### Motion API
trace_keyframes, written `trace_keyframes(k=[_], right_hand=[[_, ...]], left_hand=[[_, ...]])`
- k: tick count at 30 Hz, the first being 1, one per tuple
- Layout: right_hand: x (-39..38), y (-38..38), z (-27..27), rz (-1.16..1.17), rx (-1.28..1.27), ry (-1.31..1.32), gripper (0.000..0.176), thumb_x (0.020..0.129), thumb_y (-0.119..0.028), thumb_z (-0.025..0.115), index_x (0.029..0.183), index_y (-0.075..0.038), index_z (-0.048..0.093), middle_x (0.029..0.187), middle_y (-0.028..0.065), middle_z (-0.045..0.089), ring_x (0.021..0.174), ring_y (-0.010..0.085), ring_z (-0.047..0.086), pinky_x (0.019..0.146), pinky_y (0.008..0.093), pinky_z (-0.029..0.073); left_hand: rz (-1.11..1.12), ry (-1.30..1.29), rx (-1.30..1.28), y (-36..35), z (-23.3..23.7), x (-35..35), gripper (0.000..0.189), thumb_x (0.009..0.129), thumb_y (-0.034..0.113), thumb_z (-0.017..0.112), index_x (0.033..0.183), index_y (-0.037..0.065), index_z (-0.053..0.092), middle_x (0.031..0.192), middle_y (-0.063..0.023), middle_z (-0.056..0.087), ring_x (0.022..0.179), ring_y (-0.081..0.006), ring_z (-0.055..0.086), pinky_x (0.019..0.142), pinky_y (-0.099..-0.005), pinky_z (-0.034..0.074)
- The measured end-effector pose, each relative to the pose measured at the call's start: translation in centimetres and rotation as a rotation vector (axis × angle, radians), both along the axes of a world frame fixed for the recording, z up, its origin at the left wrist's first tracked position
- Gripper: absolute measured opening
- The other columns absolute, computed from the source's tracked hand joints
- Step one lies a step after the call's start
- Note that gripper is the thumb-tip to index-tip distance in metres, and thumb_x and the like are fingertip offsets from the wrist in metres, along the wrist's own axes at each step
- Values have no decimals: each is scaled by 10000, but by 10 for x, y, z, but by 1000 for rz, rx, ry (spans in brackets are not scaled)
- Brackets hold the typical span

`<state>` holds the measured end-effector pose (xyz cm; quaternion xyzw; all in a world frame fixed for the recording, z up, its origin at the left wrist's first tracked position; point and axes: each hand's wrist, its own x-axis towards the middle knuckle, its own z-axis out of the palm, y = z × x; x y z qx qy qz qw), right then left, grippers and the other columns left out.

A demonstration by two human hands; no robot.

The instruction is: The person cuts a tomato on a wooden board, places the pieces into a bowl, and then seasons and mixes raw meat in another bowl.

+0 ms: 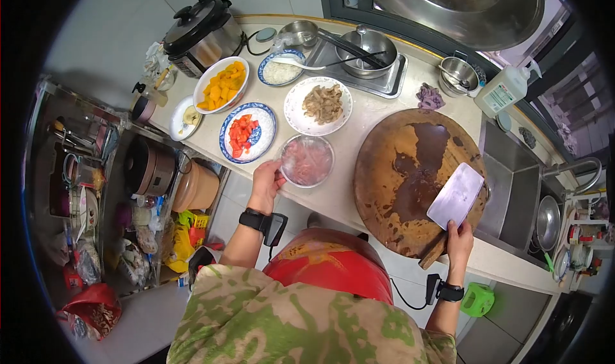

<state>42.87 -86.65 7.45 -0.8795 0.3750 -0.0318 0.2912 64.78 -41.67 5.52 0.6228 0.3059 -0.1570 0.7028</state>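
Observation:
My left hand [265,183] has its fingers and thumb at the left rim of a small clear bowl [308,161] of raw sliced meat, by the counter's front edge. On the right, my right hand [459,241] grips a cleaver [456,196] where the blade meets its wooden handle. The blade lies flat over the right part of a round wooden chopping board [378,172], which is wet and stained dark. Near the meat are a blue-rimmed plate [264,147] with chopped red pieces, perhaps tomato, and a white plate [296,122] of brownish sliced food, perhaps mushrooms.
A white bowl [242,99] of orange chunks, a plate [261,75] of white food and a pressure cooker [202,34] stand at the back left. A metal tray [394,85] bears a steel pot [378,70]. The sink [512,191] lies right of the board, near a pump bottle [503,95].

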Motion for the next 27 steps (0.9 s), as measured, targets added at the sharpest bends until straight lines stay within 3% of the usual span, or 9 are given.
trace_keyframes(k=[2, 5, 10, 14, 16, 19, 23, 26, 27], right_hand=[[5, 18, 31, -35, -64, 191, 347, 868, -224, 633, 1137, -12, 581, 920, 204, 639, 793, 329, 651, 714, 448, 484], [8, 51, 46, -33, -324, -67, 305, 858, -209, 642, 1104, -31, 610, 959, 187, 647, 811, 334, 653, 705, 432, 493], [48, 136, 70, 303, 96, -360, 295, 861, -189, 633, 1102, -22, 602, 1022, 179, 641, 875, 348, 643, 749, 418, 510], [99, 220, 46, 549, 329, -193, 349, 875, -197, 616, 1161, -8, 555, 995, 211, 646, 887, 357, 645, 787, 407, 501], [129, 242, -3, 483, 482, -112, 397, 910, -184, 585, 1235, 12, 471, 850, 142, 643, 653, 211, 657, 532, 333, 538], [164, 257, -13, 109, 1191, -45, 374, 928, -160, 549, 1224, 14, 401, 805, 143, 614, 570, 206, 640, 436, 315, 533], [172, 269, -21, 53, 1122, -130, 245, 907, -62, 504, 1104, 12, 376, 773, 148, 598, 527, 201, 625, 410, 302, 524], [171, 275, -26, 98, 839, -101, 268, 869, -39, 523, 1090, 13, 380, 725, 135, 594, 492, 193, 603, 382, 296, 493], [169, 274, -26, 60, 768, -31, 285, 810, -150, 628, 1005, 6, 490, 776, 162, 623, 610, 247, 660, 487, 371, 507]], left_hand=[[44, 10, -86, 5, 5, 2, 82, 870, 183, 645, 875, 111, 605, 741, 25, 599, 650, -85, 562, 559, -226, 473], [52, -39, -17, 5, -5, 5, 56, 907, 152, 606, 926, 103, 587, 756, 11, 606, 623, -97, 558, 550, -235, 471], [28, -389, 136, -2, -3, -8, 35, 919, 107, 594, 936, 78, 582, 775, 22, 604, 666, -67, 552, 595, -217, 464], [-37, -532, 149, 4, -6, -6, 45, 925, 119, 595, 926, 79, 576, 778, 27, 604, 674, -53, 556, 599, -211, 463], [-127, -462, 129, 11, -9, -5, 48, 930, 129, 590, 917, 86, 572, 770, 33, 597, 670, -49, 555, 598, -209, 462], [-247, -376, 67, 19, -5, -2, 52, 935, 138, 583, 906, 97, 567, 760, 43, 588, 663, -45, 554, 600, -203, 463], [-265, -312, -94, 26, 4, 1, 40, 911, 123, 603, 896, 100, 574, 780, 42, 580, 699, -47, 545, 628, -208, 448], [-183, -206, -343, 29, 17, 5, 43, 893, 103, 614, 901, 97, 572, 804, 33, 576, 737, -60, 547, 652, -230, 452], [-152, -158, -446, 30, 20, 6, 50, 889, 97, 615, 905, 97, 568, 817, 31, 575, 757, -67, 553, 668, -242, 462]])
